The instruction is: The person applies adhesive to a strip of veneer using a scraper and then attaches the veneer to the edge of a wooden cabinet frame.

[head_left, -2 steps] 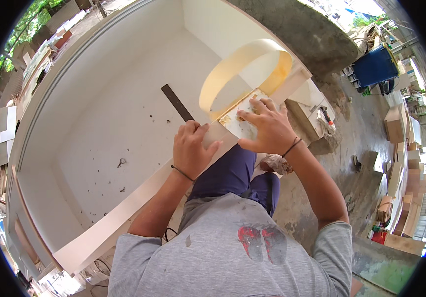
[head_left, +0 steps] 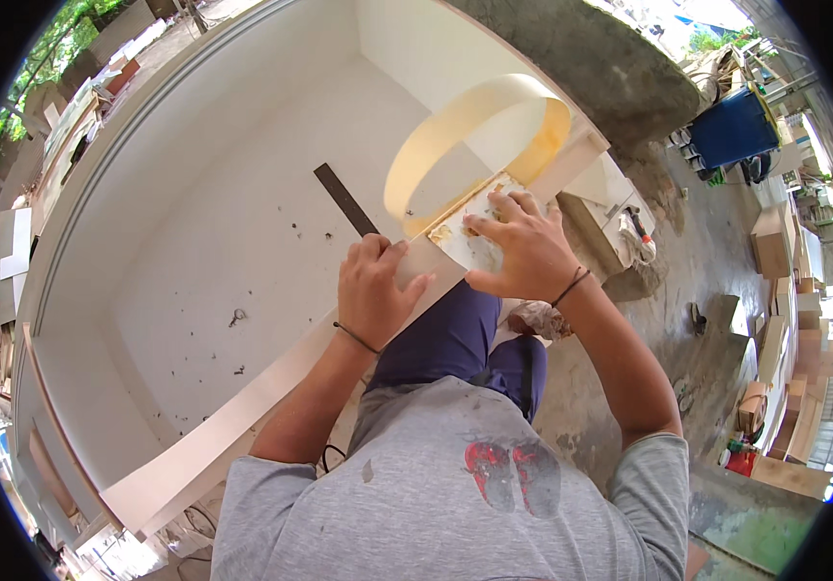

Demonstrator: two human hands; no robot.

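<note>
A large white box-like cabinet [head_left: 271,126] lies before me with its hollow side up. My left hand [head_left: 375,290] is closed over its near edge board [head_left: 213,434], fingers curled across the inner edge and thumb apart. To its right, my right hand [head_left: 530,242] rests with spread fingers on a white, stained flat piece [head_left: 469,250] on the same board. Brownish residue lines this piece's far edge. Just beyond, a thin yellowish strip [head_left: 416,145] stands in a wide loop; its join at the piece is partly hidden. A dark narrow strip [head_left: 344,198] lies inside the cabinet, near my left fingers.
Small dark debris [head_left: 238,318] is scattered on the cabinet's inner panel. On the right are a red-and-black-handled tool [head_left: 640,228], a blue bin [head_left: 734,129] and several wooden pieces [head_left: 772,232]. A concrete slab [head_left: 600,73] stands beyond the cabinet's right side.
The loop of the yellowish strip has shifted slightly to the left. Both hands look to be in the same place.
</note>
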